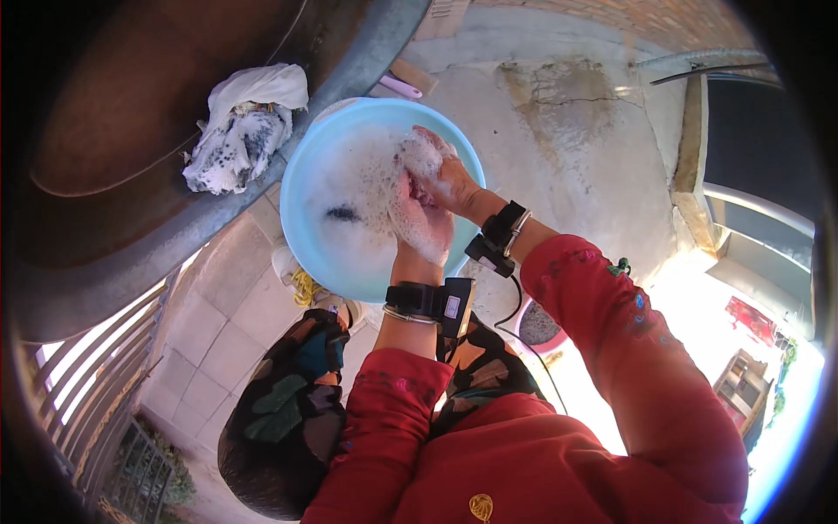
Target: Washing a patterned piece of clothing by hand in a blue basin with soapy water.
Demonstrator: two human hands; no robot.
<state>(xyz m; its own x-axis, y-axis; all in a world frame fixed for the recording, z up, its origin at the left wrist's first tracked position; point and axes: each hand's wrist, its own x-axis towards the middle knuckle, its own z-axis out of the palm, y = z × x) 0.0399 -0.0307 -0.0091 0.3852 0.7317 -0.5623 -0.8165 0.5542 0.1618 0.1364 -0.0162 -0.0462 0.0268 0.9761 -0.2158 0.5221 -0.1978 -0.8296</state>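
Containers noted: two. The first, a round light blue plastic basin (299,231), lies under both hands and holds white soap foam (353,170); one dark patch (343,213) shows in the foam, left of the left hand (425,220). The second, a round pink container (553,346) with grey contents, stands nearer the body than the right hand (443,175). Hands: two, suds-coated and pressed together; whether anything is gripped between them cannot be told. One crumpled white, black-speckled bundle (244,131) lies left of both hands. Black wristbands (415,300): two, one per wrist.
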